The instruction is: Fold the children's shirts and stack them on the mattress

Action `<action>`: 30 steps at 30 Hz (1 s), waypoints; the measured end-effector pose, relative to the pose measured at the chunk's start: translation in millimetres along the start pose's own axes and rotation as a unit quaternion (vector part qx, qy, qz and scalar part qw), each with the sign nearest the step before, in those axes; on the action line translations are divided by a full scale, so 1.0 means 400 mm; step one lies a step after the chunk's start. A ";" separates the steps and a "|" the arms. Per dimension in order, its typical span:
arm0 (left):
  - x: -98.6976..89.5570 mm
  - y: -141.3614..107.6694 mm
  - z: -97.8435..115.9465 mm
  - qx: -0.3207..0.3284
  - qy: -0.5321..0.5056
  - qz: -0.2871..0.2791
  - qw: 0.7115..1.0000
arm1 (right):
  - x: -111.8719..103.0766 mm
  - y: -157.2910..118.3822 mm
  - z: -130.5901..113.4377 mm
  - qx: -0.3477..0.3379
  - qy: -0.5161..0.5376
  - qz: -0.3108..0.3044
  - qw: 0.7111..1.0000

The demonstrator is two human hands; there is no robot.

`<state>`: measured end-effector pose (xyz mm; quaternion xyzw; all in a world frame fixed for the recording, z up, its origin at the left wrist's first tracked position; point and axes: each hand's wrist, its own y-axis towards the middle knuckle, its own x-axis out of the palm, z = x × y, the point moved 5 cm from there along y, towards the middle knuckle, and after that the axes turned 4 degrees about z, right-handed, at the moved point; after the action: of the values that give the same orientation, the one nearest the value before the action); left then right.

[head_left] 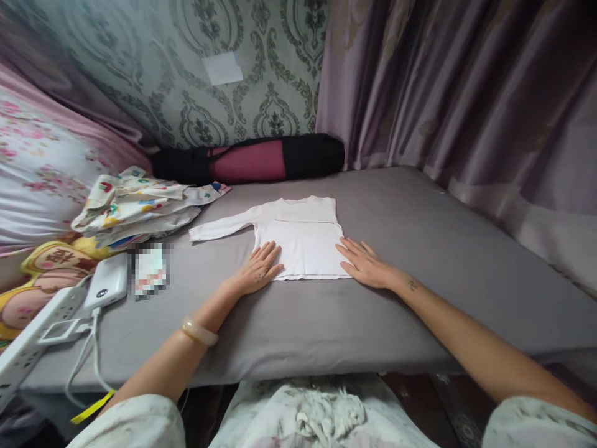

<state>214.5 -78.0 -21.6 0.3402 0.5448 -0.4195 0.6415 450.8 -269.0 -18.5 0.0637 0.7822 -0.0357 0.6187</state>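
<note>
A small white long-sleeved shirt (298,239) lies flat on the grey bed sheet, its collar pointing away from me. One sleeve reaches out to the left; on the right no sleeve sticks out, and a dark line crosses the chest, perhaps the edge of a folded-in sleeve. My left hand (260,267) rests flat with fingers stretched on the shirt's lower left corner. At the lower right edge, my right hand (364,264) also lies flat, its fingertips touching the fabric. Neither hand grips anything.
A pile of patterned clothes (140,205) sits at left, beside a floral pillow (41,168). Nearer are a white power bank (109,280) with cables, a power strip (40,339) and a blurred-out item (150,270). A black and red long bag (249,160) lies along the wall.
</note>
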 end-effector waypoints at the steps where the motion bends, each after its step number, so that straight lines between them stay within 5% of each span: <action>1: -0.001 -0.012 -0.007 -0.003 -0.001 -0.003 1.000 | -0.004 -0.011 0.000 0.000 -0.003 0.000 1.000; 6: -0.016 -0.042 -0.023 0.003 -0.006 -0.005 1.000 | -0.034 -0.020 -0.026 0.011 -0.037 -0.018 0.999; 10: -0.041 0.003 0.037 0.033 -0.006 0.029 0.999 | -0.052 0.060 -0.122 -0.006 -0.053 0.023 0.998; 16: 0.000 0.059 0.121 -0.001 -0.012 0.033 0.999 | 0.014 0.152 -0.248 -0.030 0.002 0.012 0.999; 22: 0.028 0.041 0.104 -0.013 -0.014 0.029 0.999 | 0.046 0.143 -0.240 -0.028 0.004 -0.002 1.000; 30: -0.010 -0.009 0.095 0.019 -0.137 0.006 0.990 | 0.052 0.150 -0.239 -0.026 -0.017 -0.015 0.999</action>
<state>226.9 -112.9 -10.9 0.2947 0.4417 -0.4684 0.7062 362.7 -195.6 -15.3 0.0353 0.7732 -0.0253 0.6327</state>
